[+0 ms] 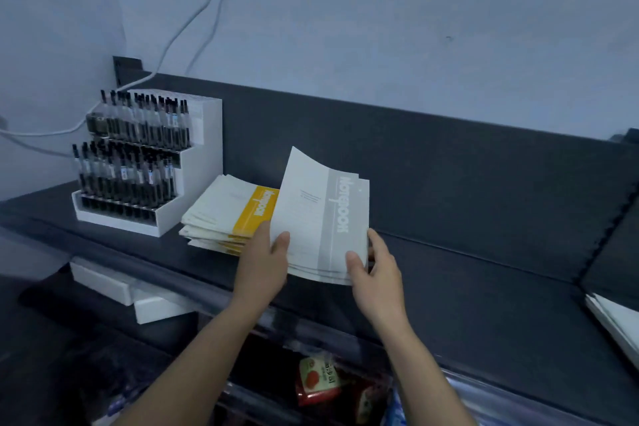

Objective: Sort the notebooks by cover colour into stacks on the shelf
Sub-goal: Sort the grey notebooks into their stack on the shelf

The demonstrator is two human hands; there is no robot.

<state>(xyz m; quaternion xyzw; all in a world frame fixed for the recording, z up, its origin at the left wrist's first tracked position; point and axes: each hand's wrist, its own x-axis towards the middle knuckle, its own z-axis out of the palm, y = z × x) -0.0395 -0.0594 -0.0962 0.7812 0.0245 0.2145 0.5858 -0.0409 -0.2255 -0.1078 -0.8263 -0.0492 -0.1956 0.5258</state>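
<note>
Nearest, below the shelf's front edge, a red printed packet (pixel 316 380) lies in a lower compartment. Above it both forearms reach up to the dark flat shelf (pixel 484 287). The left hand (pixel 264 264) grips the near left edge of a small stack of white notebooks with a grey spine band (pixel 318 214), thumb curled on top. The right hand (pixel 375 268) pinches the stack's near right corner, thumb on the cover. The top cover's far corner curls upward; whether the stack rests on the shelf I cannot tell. Just left, touching it or nearly so, sits a stack of white notebooks with a yellow spine band (pixel 228 207). Farther left stands a white stepped rack of dark pens (pixel 193 176), and pale cables (pixel 193 21) hang on the wall behind.
</note>
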